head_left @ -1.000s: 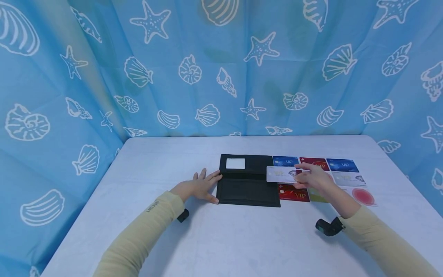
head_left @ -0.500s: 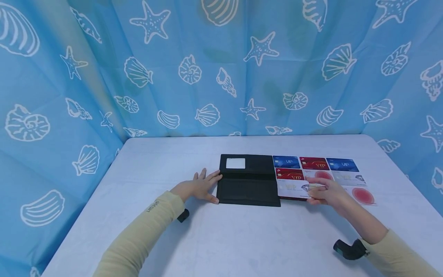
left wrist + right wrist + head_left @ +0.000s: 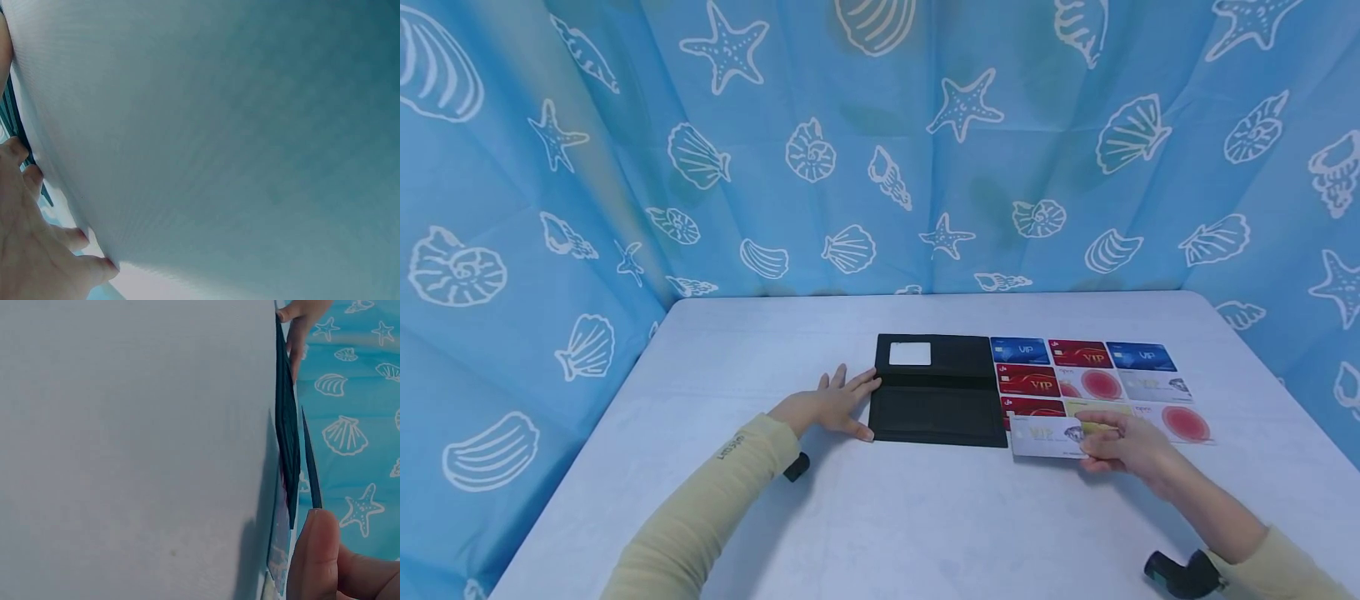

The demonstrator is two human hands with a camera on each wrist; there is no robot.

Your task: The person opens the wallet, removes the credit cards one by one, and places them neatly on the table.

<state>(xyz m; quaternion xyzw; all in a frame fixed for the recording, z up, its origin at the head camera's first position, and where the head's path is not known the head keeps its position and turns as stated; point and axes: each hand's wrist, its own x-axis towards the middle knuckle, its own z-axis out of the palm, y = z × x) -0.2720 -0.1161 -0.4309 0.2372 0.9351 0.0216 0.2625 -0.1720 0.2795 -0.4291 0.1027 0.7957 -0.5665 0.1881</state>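
Note:
A black wallet (image 3: 937, 415) lies spread flat mid-table, a white window in its upper panel. My left hand (image 3: 831, 406) rests palm down with fingers spread, the fingertips at the wallet's left edge. My right hand (image 3: 1127, 450) pinches a silver VIP card (image 3: 1041, 437) by its right end, between thumb and fingers. That card overlaps the lower red VIP card (image 3: 1033, 406) and part of a yellow-green card (image 3: 1093, 407) in the head view. From the right wrist the held card (image 3: 311, 459) appears edge-on, above the table.
Right of the wallet, cards lie in rows: blue VIP cards (image 3: 1020, 351) and a red one (image 3: 1081, 354) on top, then another red card (image 3: 1027, 381), cards with a pink circle (image 3: 1186, 423) and a silver card (image 3: 1155, 387). A blue seashell curtain (image 3: 820, 200) hangs behind the white table (image 3: 775, 342).
My right hand has carried the silver card from over the wallet's right edge down toward the table's near side, uncovering red cards. My left hand has stayed still.

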